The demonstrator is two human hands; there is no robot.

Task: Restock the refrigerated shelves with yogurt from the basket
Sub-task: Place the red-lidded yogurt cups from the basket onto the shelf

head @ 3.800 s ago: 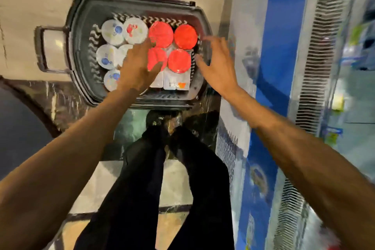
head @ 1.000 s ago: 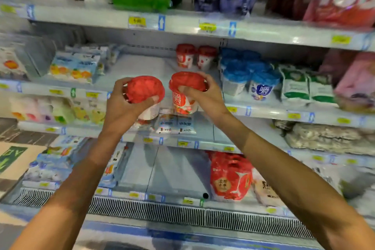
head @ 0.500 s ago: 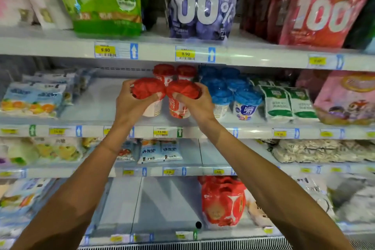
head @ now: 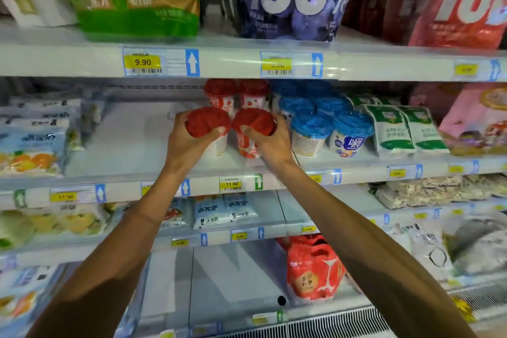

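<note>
Hands first: the left hand [head: 189,143] is closed over the lid of one red-topped yogurt cup [head: 210,129], the right hand [head: 267,140] over another [head: 253,126], both low over the middle shelf [head: 131,151], just in front of two red cups [head: 236,96] at the back. Pushed in carelessly, they could knock those over, or nudge the blue-lidded cups [head: 312,129] at right.

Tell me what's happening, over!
Left hand and right hand each grip a red-lidded yogurt cup, at the shelf. Nothing blocking.
</note>
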